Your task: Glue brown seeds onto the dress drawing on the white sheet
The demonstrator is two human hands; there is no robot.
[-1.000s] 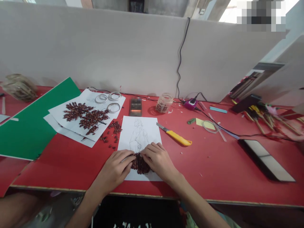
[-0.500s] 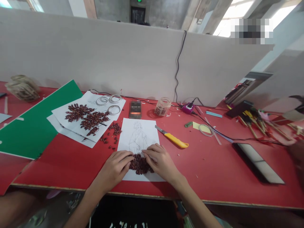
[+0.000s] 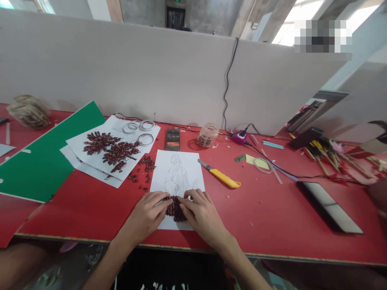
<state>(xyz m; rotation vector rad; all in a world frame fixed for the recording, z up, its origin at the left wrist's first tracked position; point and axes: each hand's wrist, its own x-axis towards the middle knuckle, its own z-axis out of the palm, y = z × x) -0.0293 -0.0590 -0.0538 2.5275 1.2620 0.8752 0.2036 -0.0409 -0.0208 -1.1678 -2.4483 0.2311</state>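
Note:
A white sheet with a pencil drawing of a robed figure (image 3: 176, 171) lies in front of me. Packed rows of dark brown seeds (image 3: 175, 208) cover its lower part. My left hand (image 3: 150, 210) presses bent fingers and thumb against the left side of these rows. From the right, my right hand (image 3: 201, 213) has its thumb and curled forefinger closed at the top edge of the seeds, hiding their right end. Whether a single seed sits between the fingertips is too small to tell. Loose seeds (image 3: 147, 163) are scattered left of the sheet.
A yellow cutter knife (image 3: 225, 178) lies right of the drawing. Behind stand a phone (image 3: 172, 139) and a jar (image 3: 208, 135). On the left, seed-covered sheets (image 3: 90, 151) carry tape rolls (image 3: 145, 139) beside a green board (image 3: 45, 161). A dark tablet-like slab (image 3: 329, 207) lies far right.
My right hand has drawn slightly down and left over the seeds, with its fingers more curled. My left hand has barely moved and stays at the left side of the rows.

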